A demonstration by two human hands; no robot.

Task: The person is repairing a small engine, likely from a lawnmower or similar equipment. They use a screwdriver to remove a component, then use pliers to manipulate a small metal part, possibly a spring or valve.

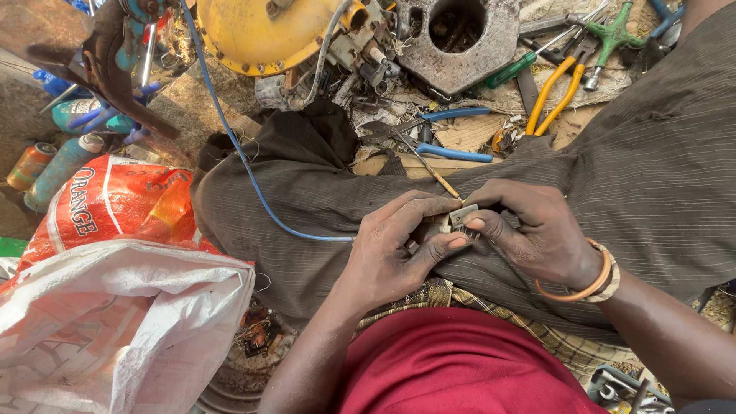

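Both hands met over the person's lap, on dark striped trousers: the left hand and the right hand each pinched a small grey metal part between thumb and fingertips, their grip pressed tight on it. A blue wire ran across the thigh to the left hand. Yellow-handled pliers and blue-handled pliers lay on the ground beyond the knees, and an orange bag sat to the left.

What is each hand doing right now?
Left hand: closed on the small grey part.
Right hand: closed on the same part, pinching it.
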